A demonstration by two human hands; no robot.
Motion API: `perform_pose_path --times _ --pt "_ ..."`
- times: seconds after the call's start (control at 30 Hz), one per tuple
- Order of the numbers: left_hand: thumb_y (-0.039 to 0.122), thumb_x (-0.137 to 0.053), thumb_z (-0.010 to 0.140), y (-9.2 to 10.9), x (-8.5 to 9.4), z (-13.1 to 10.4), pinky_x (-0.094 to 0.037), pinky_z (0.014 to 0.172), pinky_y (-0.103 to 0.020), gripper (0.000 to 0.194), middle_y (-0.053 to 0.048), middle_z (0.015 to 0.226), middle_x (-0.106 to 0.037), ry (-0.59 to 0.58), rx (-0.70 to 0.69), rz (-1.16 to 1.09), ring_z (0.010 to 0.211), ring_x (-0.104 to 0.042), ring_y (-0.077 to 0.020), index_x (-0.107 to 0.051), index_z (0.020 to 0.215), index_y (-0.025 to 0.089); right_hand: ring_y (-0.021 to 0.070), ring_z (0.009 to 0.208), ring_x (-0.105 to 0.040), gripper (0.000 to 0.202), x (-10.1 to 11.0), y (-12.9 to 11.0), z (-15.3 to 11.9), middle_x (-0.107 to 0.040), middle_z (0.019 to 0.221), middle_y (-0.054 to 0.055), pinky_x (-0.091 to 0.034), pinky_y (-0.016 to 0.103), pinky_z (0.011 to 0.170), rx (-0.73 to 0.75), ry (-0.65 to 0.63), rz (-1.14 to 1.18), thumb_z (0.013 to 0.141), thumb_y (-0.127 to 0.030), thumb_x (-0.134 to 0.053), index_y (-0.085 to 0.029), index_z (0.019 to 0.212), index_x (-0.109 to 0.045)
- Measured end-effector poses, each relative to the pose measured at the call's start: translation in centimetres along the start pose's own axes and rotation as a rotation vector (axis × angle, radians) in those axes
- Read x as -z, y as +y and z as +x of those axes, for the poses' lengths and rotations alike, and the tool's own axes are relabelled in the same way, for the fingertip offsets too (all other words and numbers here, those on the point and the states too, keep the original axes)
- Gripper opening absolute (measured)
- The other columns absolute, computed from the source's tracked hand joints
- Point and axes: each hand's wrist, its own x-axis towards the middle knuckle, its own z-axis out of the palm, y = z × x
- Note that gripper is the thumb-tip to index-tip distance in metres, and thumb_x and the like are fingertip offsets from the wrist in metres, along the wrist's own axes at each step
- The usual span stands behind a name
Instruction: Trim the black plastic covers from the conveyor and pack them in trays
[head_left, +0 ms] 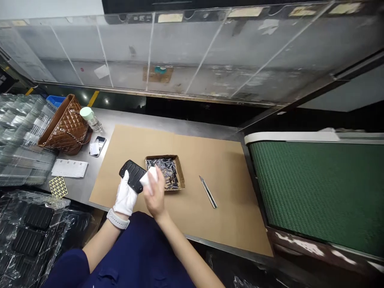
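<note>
My left hand (125,197), in a white glove, grips a black ribbed plastic part (132,173) by its lower side, holding it tilted above the cardboard. Bare and slightly blurred, my right hand (155,196) pinches a white cloth or pad (149,178) against the part's right end. Just behind my right hand sits a shallow cardboard box (181,176) holding many small dark and metallic pins (168,168). My fingers hide part of the box's near left side. To the right, a utility knife (208,192) lies on the cardboard sheet (231,216).
On the left are a brown quilted bag (70,124), a bottle (91,119), a phone (97,146), white labels (69,168) and a sticker sheet (58,187). Wrapped black parts (28,240) fill the lower left. A green conveyor belt (318,192) borders the table's right side.
</note>
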Motion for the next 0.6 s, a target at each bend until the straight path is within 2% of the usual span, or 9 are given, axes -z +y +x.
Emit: perform_pose_path --times 0.1,0.13,0.23,0.27,0.33,0.4,0.47,0.53,0.6 --pt "0.035 -0.043 0.093 -0.5 -0.4 0.1 -0.049 0.096 -0.033 0.042 -0.011 0.113 -0.067 -0.005 0.148 0.042 0.109 -0.061 -0.0210 -0.051 0.128 0.014 0.0316 0.127 -0.041 0.042 0.6 0.7 -0.3 -0.040 0.140 0.007 -0.035 0.052 0.102 0.265 -0.060 -0.115 0.079 -0.028 -0.052 -0.031 0.120 -0.061" --pt "0.033 -0.040 0.094 -0.7 -0.6 0.1 -0.048 0.097 -0.032 0.041 -0.011 0.112 -0.067 0.003 0.154 0.042 0.110 -0.061 -0.0199 -0.050 0.128 0.013 0.0312 0.125 -0.042 0.042 1.0 1.1 0.0 -0.042 0.139 0.007 -0.036 0.052 0.102 0.303 -0.061 -0.139 0.078 -0.028 -0.052 -0.031 0.119 -0.061" --pt "0.026 -0.032 0.096 -1.3 -0.9 0.1 -0.046 0.098 -0.024 0.039 -0.009 0.112 -0.067 0.060 0.032 -0.013 0.110 -0.060 -0.0143 -0.047 0.130 0.013 0.0299 0.126 -0.041 0.043 1.9 1.8 0.7 -0.040 0.140 0.008 -0.037 0.052 0.100 0.233 0.019 -0.201 0.081 -0.026 -0.047 -0.028 0.122 -0.060" --pt "0.027 -0.031 0.096 -1.4 -0.8 0.1 -0.046 0.098 -0.024 0.040 -0.009 0.112 -0.067 0.067 0.030 -0.023 0.111 -0.060 -0.0140 -0.046 0.130 0.013 0.0295 0.127 -0.040 0.043 1.9 1.8 0.5 -0.040 0.141 0.009 -0.037 0.051 0.100 0.209 0.033 -0.210 0.081 -0.026 -0.047 -0.027 0.122 -0.059" --pt "0.034 -0.031 0.096 -1.5 -0.5 0.2 -0.046 0.099 -0.028 0.045 -0.013 0.112 -0.067 0.031 0.157 0.019 0.112 -0.059 -0.0178 -0.047 0.130 0.009 0.0283 0.127 -0.041 0.042 1.6 1.6 -0.4 -0.041 0.140 0.009 -0.038 0.050 0.101 0.251 -0.016 -0.199 0.080 -0.028 -0.048 -0.028 0.121 -0.060" --pt "0.039 -0.037 0.094 -1.4 0.3 0.2 -0.047 0.098 -0.032 0.050 -0.017 0.111 -0.067 -0.019 0.240 0.121 0.110 -0.060 -0.0221 -0.049 0.127 0.005 0.0274 0.126 -0.043 0.041 1.1 1.9 -1.2 -0.045 0.138 0.007 -0.037 0.048 0.102 0.325 -0.132 -0.161 0.078 -0.031 -0.052 -0.030 0.118 -0.062" --pt "0.037 -0.047 0.090 -0.9 1.4 0.3 -0.047 0.099 -0.031 0.047 -0.014 0.113 -0.066 -0.034 0.144 0.188 0.110 -0.061 -0.0209 -0.049 0.128 0.010 0.0273 0.127 -0.041 0.041 0.6 3.0 -1.1 -0.044 0.139 0.007 -0.035 0.048 0.104 0.237 -0.215 -0.143 0.079 -0.033 -0.052 -0.030 0.120 -0.061" --pt "0.031 -0.056 0.086 -0.1 3.3 0.4 -0.044 0.101 -0.029 0.045 -0.007 0.119 -0.064 -0.002 -0.040 0.265 0.112 -0.059 -0.0172 -0.047 0.129 0.022 0.0274 0.131 -0.036 0.046 0.4 5.1 0.1 -0.039 0.143 0.010 -0.031 0.047 0.107 -0.033 -0.246 -0.159 0.083 -0.032 -0.049 -0.025 0.127 -0.055" --pt "0.028 -0.061 0.083 1.1 5.9 0.7 -0.043 0.103 -0.034 0.049 -0.004 0.127 -0.059 0.067 -0.169 0.479 0.117 -0.056 -0.0186 -0.045 0.129 0.028 0.0280 0.134 -0.032 0.051 0.6 7.5 1.6 -0.035 0.146 0.013 -0.028 0.047 0.109 -0.297 -0.248 -0.195 0.085 -0.031 -0.048 -0.018 0.134 -0.047"
